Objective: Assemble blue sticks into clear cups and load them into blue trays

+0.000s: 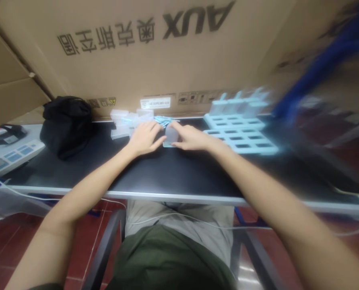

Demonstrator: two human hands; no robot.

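My right hand (191,137) grips a small translucent popsicle mould (171,135) with a light blue rim, thumb and fingers at its sides, above the dark table. My left hand (145,137) is just left of it, palm down, fingers spread, its thumb pointing toward the mould. A pile of light blue sticks (164,120) lies behind both hands. Several clear mould cups (120,131) are heaped beyond and left of my left hand. To the right sits a light blue slotted tray (258,150), with several moulds with handles (221,106) upright at its back. Blur softens the details.
A large cardboard box (155,68) walls off the back of the black table (167,173). Left on the table are a black cloth bag (66,125) and a white power strip (19,155). A blue metal post (312,72) rises at the right. A white cable (179,214) crosses my lap.
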